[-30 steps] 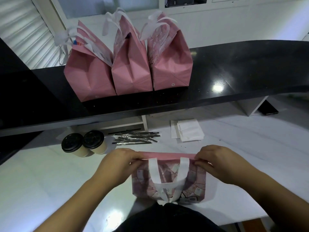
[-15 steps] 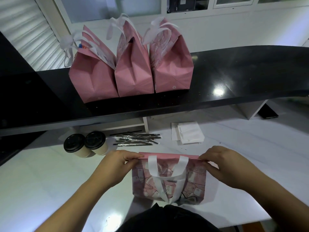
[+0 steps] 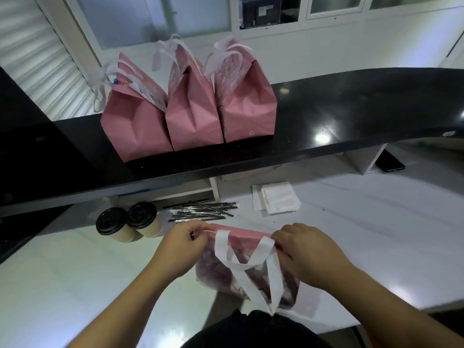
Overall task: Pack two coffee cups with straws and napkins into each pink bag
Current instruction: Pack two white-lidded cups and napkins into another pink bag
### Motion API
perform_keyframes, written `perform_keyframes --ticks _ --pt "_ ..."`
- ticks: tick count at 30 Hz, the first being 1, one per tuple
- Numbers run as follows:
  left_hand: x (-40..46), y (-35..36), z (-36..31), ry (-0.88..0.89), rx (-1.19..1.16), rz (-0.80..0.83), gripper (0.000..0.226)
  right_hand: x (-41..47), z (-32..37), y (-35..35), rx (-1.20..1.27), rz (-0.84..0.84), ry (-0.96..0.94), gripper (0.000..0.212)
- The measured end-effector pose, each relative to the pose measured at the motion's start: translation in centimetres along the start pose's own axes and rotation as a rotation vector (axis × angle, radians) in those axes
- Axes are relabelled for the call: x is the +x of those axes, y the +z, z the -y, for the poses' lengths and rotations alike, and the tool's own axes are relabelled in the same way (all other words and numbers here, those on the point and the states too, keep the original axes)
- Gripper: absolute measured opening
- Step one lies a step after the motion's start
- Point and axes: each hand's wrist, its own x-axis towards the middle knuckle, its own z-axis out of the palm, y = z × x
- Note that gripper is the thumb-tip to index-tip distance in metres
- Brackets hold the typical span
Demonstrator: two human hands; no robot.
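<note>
A flat pink bag with white handles lies on the white counter in front of me. My left hand pinches its top rim at the left corner. My right hand pinches the rim at the right corner. Two coffee cups with black lids stand side by side to the left. Several wrapped black straws lie behind the bag. A stack of white napkins sits further right. Three pink bags stand upright on the black shelf.
The black shelf overhangs the back of the white counter. A white support panel and a dark flat object sit under its right end. A dark garment shows at the bottom edge.
Both hands have lifted the bag's top rim slightly and drawn closer together. The bag has tilted, its right side lower, and the handle hangs down towards me.
</note>
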Motion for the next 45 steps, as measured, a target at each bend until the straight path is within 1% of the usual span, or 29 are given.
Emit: perform_keyframes --ticks 3,5,7,10,12,15,18,21,23,27,30,33,38,43,45 --pt "0.4 0.6 -0.8 0.033 -0.010 -0.014 0.045 -1.0 0.8 0.1 0.027 -0.034 0.042 0.034" --pt "0.6 1.0 -1.3 0.062 -0.040 -0.029 0.038 -1.6 1.0 -0.1 0.074 -0.032 0.077 0.031" --pt "0.7 1.5 -2.0 0.113 -0.087 -0.103 0.030 -2.3 0.7 -0.8 0.114 -0.039 0.127 0.029" --pt "0.9 2.5 -3.6 0.169 -0.167 -0.222 0.029 -3.4 -0.4 -2.7 0.178 -0.086 0.225 0.031" --pt "0.9 3.6 -5.1 0.173 -0.209 -0.252 0.023 -3.9 -1.5 -4.5 0.194 -0.128 0.292 0.033" --pt "0.5 5.4 -7.9 0.233 -0.241 -0.217 0.011 -4.4 -3.7 -7.7 0.209 -0.212 0.390 0.036" --pt "0.5 6.9 -11.1 0.314 -0.258 -0.117 0.002 -4.3 -5.8 -11.7 0.216 -0.293 0.458 0.038" --pt "1.3 7.9 -14.7 0.361 -0.286 0.012 0.015 -3.0 -8.1 -16.3 0.189 -0.340 0.504 0.037" --pt "2.3 8.4 -17.2 0.397 -0.289 0.066 0.025 -1.7 -9.8 -19.0 0.145 -0.384 0.506 0.036" --pt "5.6 8.7 -21.7 0.474 -0.229 0.092 0.044 2.0 -12.7 -23.5 0.122 -0.510 0.484 0.040" --pt "8.8 8.5 -24.2 0.453 -0.234 0.113 0.051 6.1 -14.3 -25.4 0.148 -0.604 0.488 0.042" --pt "11.9 8.4 -26.0 0.395 -0.244 0.096 0.060 10.8 -15.9 -25.9 0.184 -0.632 0.522 0.037" --pt "16.3 8.0 -27.3 0.307 -0.220 0.040 0.058 18.4 -18.2 -25.5 0.230 -0.646 0.560 0.025" --pt "19.7 7.7 -27.1 0.239 -0.175 -0.003 0.060 24.3 -19.5 -24.3 0.293 -0.636 0.578 0.028" --pt "20.7 7.5 -26.6 0.211 -0.149 -0.018 0.063 26.1 -19.5 -23.9 0.306 -0.628 0.567 0.025"
